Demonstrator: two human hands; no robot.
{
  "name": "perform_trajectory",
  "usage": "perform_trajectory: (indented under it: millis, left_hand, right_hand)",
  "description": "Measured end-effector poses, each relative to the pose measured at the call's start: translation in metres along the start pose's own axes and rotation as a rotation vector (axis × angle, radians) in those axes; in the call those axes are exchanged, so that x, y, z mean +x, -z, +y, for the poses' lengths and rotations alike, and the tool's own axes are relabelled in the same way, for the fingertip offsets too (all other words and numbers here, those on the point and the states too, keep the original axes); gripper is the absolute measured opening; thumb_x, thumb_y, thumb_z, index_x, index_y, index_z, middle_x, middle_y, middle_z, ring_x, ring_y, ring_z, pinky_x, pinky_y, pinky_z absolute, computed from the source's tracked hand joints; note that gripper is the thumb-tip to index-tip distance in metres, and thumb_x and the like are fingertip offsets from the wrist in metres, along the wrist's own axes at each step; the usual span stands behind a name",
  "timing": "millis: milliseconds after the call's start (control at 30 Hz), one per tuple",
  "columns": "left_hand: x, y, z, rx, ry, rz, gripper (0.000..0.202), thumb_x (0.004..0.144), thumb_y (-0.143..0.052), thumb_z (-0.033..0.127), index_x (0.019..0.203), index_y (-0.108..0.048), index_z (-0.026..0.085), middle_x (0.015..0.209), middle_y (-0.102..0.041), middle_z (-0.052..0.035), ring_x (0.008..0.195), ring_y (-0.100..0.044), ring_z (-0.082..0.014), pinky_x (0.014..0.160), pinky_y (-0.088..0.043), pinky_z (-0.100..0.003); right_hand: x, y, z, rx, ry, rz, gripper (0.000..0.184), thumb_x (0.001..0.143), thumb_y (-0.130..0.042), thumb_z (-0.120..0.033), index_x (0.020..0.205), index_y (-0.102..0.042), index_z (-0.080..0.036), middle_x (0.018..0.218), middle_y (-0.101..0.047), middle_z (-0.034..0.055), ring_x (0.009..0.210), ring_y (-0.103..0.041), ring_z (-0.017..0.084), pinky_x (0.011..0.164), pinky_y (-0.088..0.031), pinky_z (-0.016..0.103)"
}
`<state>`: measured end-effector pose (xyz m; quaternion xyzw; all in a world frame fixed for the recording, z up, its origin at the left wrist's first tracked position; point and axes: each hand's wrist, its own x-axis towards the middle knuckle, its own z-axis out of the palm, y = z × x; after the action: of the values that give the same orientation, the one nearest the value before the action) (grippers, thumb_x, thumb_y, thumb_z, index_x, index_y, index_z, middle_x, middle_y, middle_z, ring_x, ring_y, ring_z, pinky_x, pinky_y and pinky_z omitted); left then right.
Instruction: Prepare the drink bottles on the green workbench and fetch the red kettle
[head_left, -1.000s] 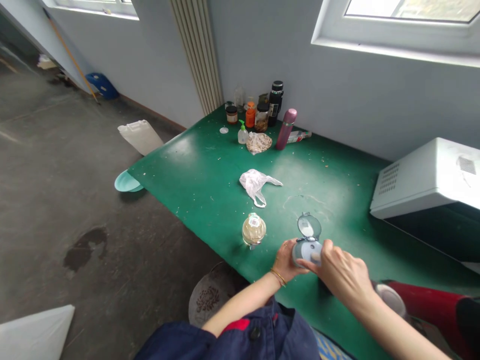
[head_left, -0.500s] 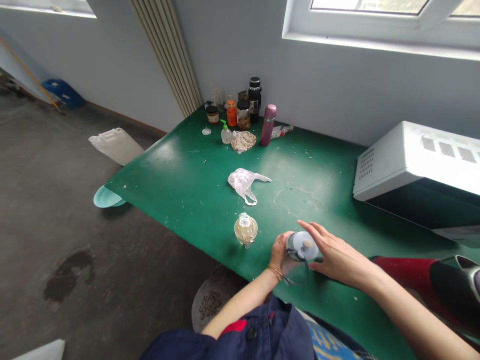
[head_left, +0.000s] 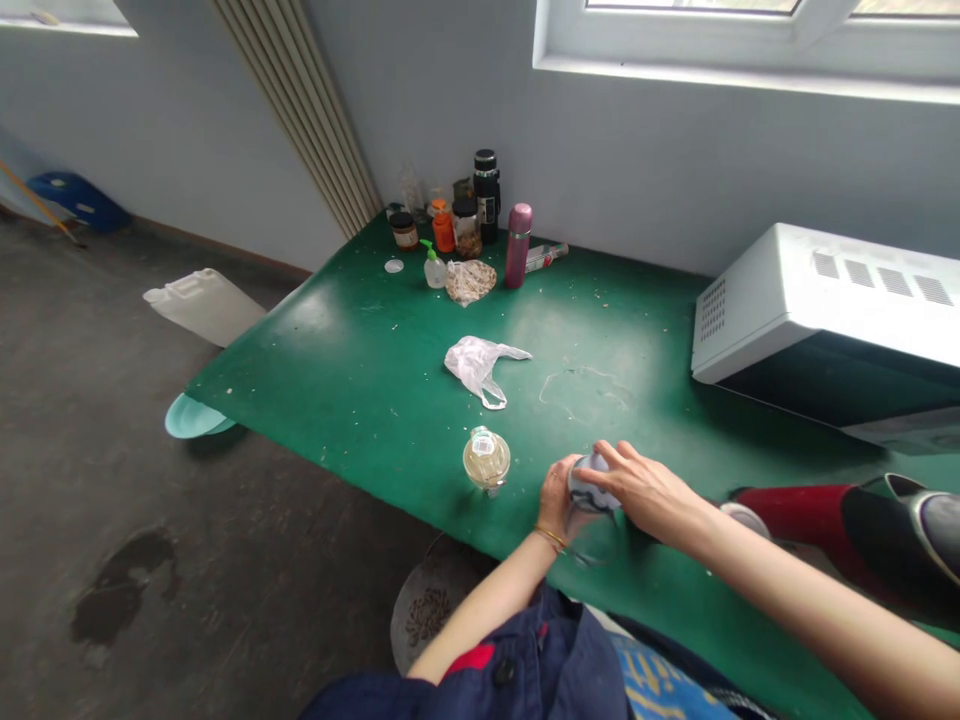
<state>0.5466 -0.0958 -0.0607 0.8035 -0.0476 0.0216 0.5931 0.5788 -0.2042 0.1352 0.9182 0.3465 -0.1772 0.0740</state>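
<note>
My left hand (head_left: 559,498) is wrapped round the body of a clear water bottle (head_left: 592,540) with a pale blue flip lid (head_left: 583,476), standing near the front edge of the green table (head_left: 360,370). My right hand (head_left: 645,492) lies over the lid, fingers curled on its top. A small round glass bottle (head_left: 487,459) with yellowish liquid stands just left of my left hand.
A crumpled plastic bag (head_left: 478,363) lies mid-table. Jars, a pump bottle and a pink flask (head_left: 517,245) cluster at the far edge by the wall. A white microwave (head_left: 825,310) sits right. A red thermos (head_left: 817,515) lies at the near right. A white jerrycan (head_left: 202,305) and a teal basin (head_left: 191,418) rest on the floor.
The bottle's flip lid, open a second ago, is now down. My right hand has moved from beside the lid to on top of it. The view has shifted right.
</note>
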Motion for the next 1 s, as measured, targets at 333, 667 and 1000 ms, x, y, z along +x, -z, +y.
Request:
perform_trajectory:
  millis: [333, 667, 1000]
  left_hand:
    - [-0.004, 0.001, -0.008, 0.056, -0.155, 0.048, 0.079, 0.058, -0.085, 0.035, 0.127, -0.052, 0.017, 0.121, -0.067, -0.0132, 0.111, -0.065, -0.0323, 0.1, -0.054, -0.05]
    - [-0.003, 0.003, -0.01, 0.016, -0.133, 0.031, 0.084, 0.054, -0.088, 0.036, 0.127, -0.051, 0.018, 0.12, -0.067, -0.0123, 0.111, -0.065, -0.0318, 0.101, -0.053, -0.051]
    - [-0.005, 0.004, -0.002, -0.044, -0.098, 0.03, 0.071, 0.061, -0.085, 0.037, 0.123, -0.056, 0.019, 0.119, -0.067, -0.0142, 0.112, -0.064, -0.0352, 0.103, -0.05, -0.055]
  right_hand:
    - [-0.006, 0.016, 0.034, 0.054, 0.339, 0.028, 0.068, 0.083, -0.061, -0.003, 0.142, -0.046, -0.035, 0.158, -0.031, 0.0047, 0.144, -0.031, 0.032, 0.113, -0.039, 0.048]
    - [0.013, 0.003, -0.005, -0.09, -0.05, -0.011, 0.036, 0.082, -0.07, -0.022, 0.114, -0.059, -0.012, 0.087, -0.066, 0.0144, 0.074, -0.068, 0.03, 0.067, -0.053, 0.039]
    - [-0.013, 0.013, 0.027, -0.228, 0.58, 0.279, 0.066, 0.073, -0.071, -0.006, 0.131, -0.051, -0.027, 0.144, -0.047, 0.0087, 0.139, -0.037, 0.029, 0.113, -0.036, 0.052]
